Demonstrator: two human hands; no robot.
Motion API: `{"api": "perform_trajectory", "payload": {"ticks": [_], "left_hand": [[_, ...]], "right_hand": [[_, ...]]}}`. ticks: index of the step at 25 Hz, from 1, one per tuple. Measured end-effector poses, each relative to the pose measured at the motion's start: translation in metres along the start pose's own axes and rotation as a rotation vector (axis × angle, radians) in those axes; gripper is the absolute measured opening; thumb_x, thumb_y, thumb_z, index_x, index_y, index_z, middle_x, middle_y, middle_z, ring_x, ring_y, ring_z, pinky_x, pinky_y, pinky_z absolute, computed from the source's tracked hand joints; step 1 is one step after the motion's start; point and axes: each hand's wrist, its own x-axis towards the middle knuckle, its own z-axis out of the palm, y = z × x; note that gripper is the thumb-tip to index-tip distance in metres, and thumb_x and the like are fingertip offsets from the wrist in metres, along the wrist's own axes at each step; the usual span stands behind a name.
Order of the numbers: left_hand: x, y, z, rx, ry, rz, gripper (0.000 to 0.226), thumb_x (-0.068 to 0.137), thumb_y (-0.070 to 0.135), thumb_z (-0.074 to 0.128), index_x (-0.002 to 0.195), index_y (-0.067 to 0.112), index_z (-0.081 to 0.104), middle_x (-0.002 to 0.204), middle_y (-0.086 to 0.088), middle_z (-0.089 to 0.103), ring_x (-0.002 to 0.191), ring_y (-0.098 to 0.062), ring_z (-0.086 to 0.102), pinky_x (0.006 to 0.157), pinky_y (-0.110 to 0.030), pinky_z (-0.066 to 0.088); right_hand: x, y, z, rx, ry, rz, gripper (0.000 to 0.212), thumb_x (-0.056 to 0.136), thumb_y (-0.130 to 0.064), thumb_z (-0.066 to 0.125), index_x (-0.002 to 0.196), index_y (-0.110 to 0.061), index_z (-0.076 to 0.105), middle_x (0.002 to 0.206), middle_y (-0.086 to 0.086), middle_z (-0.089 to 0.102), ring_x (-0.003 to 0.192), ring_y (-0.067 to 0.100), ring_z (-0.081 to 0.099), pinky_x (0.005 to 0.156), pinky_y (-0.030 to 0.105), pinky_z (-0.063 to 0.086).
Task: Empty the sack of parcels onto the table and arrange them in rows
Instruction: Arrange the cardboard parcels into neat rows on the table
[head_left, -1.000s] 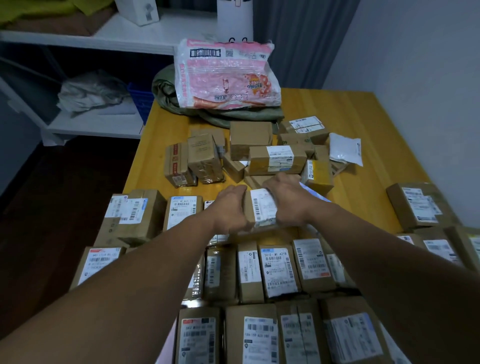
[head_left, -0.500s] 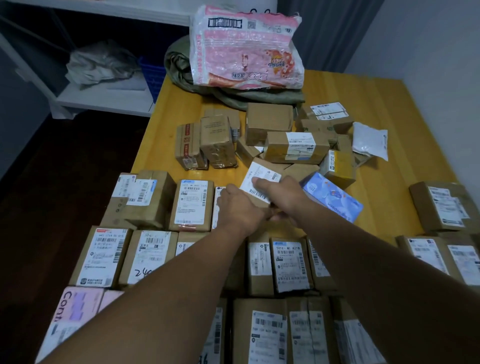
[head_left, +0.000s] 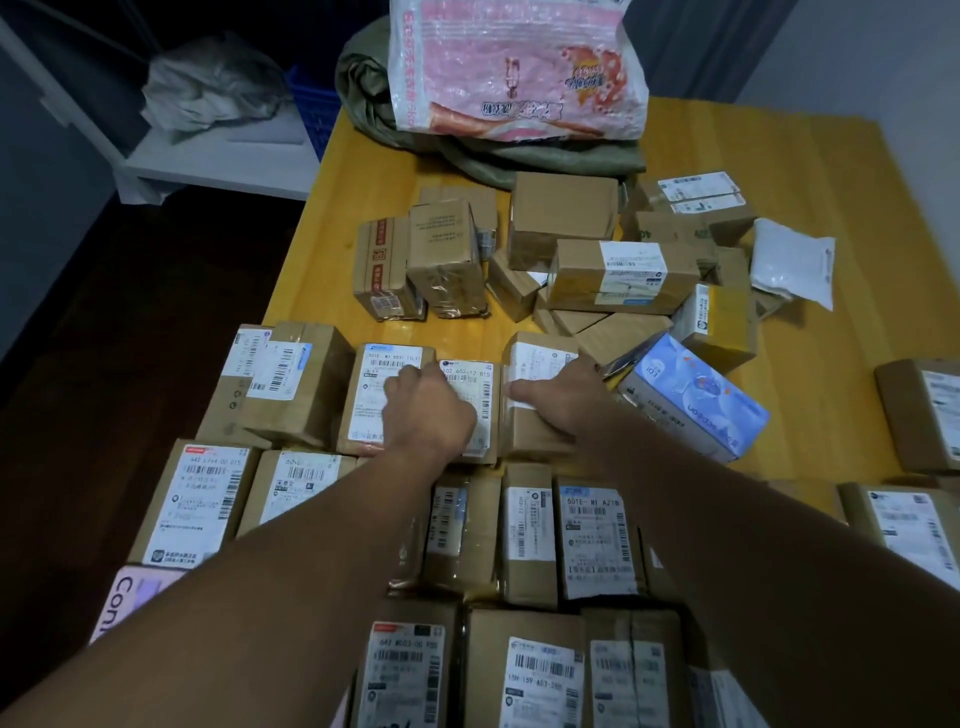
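My right hand (head_left: 563, 402) lies over a small brown parcel with a white label (head_left: 535, 358), which sits at the right end of the far row. My left hand (head_left: 431, 410) rests on the two labelled parcels (head_left: 470, 384) beside it, holding nothing. Rows of labelled brown parcels (head_left: 592, 535) fill the near side of the yellow wooden table (head_left: 779, 171). A loose heap of parcels (head_left: 623, 270) lies beyond the rows. The limp green sack (head_left: 545, 161) is at the table's far edge under a pink plastic bag (head_left: 519, 67).
A blue printed box (head_left: 691, 395) lies tilted right of my right hand. A white pouch (head_left: 792, 262) sits at the heap's right side. More labelled parcels (head_left: 924, 410) line the right edge. A white shelf (head_left: 218, 161) and dark floor are left of the table.
The small parcel was held up between both hands; it now sits in the far row. My left hand has shifted onto the neighbouring parcels. The camera tilted down and closer.
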Motion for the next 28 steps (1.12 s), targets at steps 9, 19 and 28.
{"api": "perform_trajectory", "payload": {"ticks": [9, 19, 28], "left_hand": [[0.022, -0.019, 0.006, 0.184, -0.193, -0.081, 0.065, 0.084, 0.027, 0.066, 0.142, 0.019, 0.038, 0.152, -0.011, 0.024, 0.141, -0.036, 0.021, 0.109, -0.058, 0.035], [0.022, -0.026, 0.007, 0.187, -0.179, -0.059, 0.064, 0.084, 0.027, 0.068, 0.140, 0.018, 0.040, 0.151, -0.009, 0.025, 0.140, -0.035, 0.021, 0.107, -0.057, 0.036], [0.003, 0.020, 0.005, 0.071, -0.129, 0.095, 0.058, 0.087, 0.016, 0.061, 0.141, 0.009, 0.042, 0.148, -0.015, 0.034, 0.136, -0.035, 0.030, 0.107, -0.047, 0.040]], "right_hand": [[0.033, 0.016, 0.027, -0.070, -0.023, 0.061, 0.109, 0.074, -0.044, 0.087, 0.148, -0.002, 0.020, 0.145, 0.014, 0.047, 0.132, 0.031, 0.048, 0.104, 0.040, 0.045], [0.039, 0.028, 0.039, -0.080, -0.021, 0.087, 0.090, 0.087, -0.034, 0.077, 0.148, -0.001, 0.021, 0.147, 0.015, 0.048, 0.133, 0.032, 0.049, 0.101, 0.038, 0.043], [0.021, 0.035, -0.017, -0.215, 0.165, -0.027, 0.054, 0.090, -0.027, 0.065, 0.135, -0.004, 0.044, 0.132, 0.018, 0.056, 0.120, 0.035, 0.055, 0.086, 0.037, 0.046]]}}
